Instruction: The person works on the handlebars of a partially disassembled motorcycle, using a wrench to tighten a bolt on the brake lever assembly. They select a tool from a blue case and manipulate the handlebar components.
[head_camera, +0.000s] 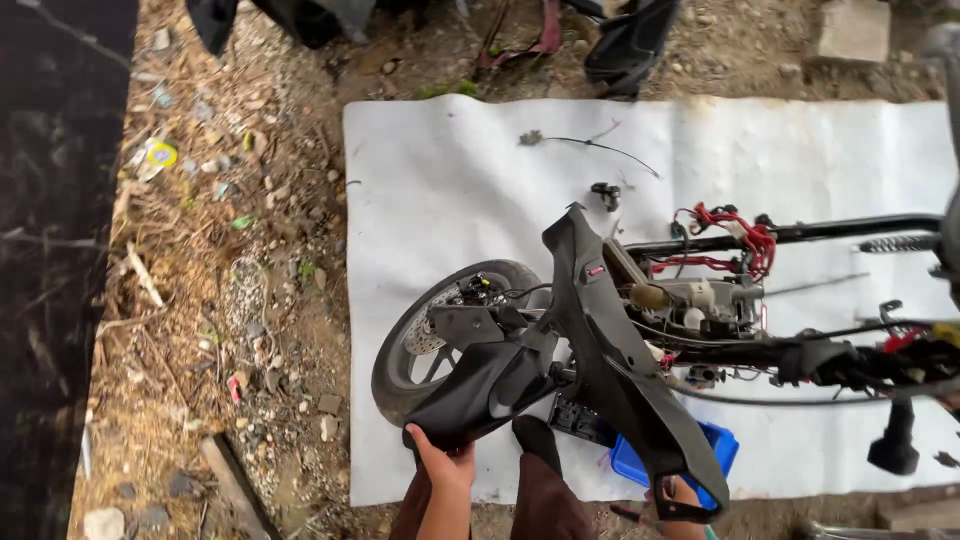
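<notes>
A stripped motorcycle frame lies on a white sheet, its front wheel pointing left. A long black plastic body panel stands across the front of the bike. My left hand grips the lower edge of the black front fender beside the wheel. My right hand holds the lower end of the body panel; only its fingers show. My dark-trousered leg and shoe stand between the two hands.
A blue plastic tray sits under the panel on the sheet. Red wiring and a handlebar grip hang off the frame. A loose cable lies on the sheet. Dirt, stones and litter cover the ground to the left; black parts lie at the top.
</notes>
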